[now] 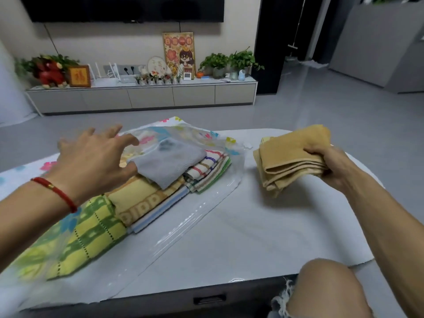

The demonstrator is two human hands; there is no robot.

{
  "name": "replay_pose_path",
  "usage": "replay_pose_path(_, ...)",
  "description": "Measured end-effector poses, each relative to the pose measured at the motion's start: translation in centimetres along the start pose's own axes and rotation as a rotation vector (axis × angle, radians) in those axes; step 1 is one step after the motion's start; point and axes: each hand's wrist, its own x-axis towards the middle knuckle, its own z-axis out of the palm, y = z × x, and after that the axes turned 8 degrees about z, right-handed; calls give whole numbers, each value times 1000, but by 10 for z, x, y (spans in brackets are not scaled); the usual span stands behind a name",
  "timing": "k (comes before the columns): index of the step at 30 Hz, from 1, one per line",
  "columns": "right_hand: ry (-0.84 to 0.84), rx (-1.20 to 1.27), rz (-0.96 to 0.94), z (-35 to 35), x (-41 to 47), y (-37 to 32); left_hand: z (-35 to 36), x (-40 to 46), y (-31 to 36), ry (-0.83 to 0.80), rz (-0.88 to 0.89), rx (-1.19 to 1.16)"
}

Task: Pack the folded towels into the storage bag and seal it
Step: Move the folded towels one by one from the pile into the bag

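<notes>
A clear storage bag (202, 210) with a flower print lies across the left half of the table, its open mouth facing right. Inside it lie several folded towels: a grey towel (169, 164) on top, a striped towel (210, 169), a yellow-brown towel (142, 198) and a green-yellow checked towel (89, 235). My left hand (91, 157) hovers over the bag with fingers spread, its thumb near the grey towel. My right hand (325, 162) grips a folded tan towel (291, 157) above the table, to the right of the bag's mouth.
The table (263, 226) has a white cover and a dark drawer front with a handle (210, 299) at the near edge. My knee (325, 288) is at the lower right. A low TV cabinet (142, 95) with plants and ornaments stands across the grey floor.
</notes>
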Motion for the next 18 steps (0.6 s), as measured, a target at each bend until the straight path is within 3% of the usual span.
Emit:
replay_pose_path(4,-137,41,18,-8,-61,12,2,-28,-6,-28,-31,-26)
replay_pose_path(9,-357,-283,-115,15,-128,31,14,-76,-16,-151,-155,-40)
replay_pose_path(13,-573,-395,-82,70,-167,50,12,-106,-32,-215,-175,-68)
replay_pose_path(18,-747,-210,16,178,-188,94,-13,-113,-46,-146,-105,-47)
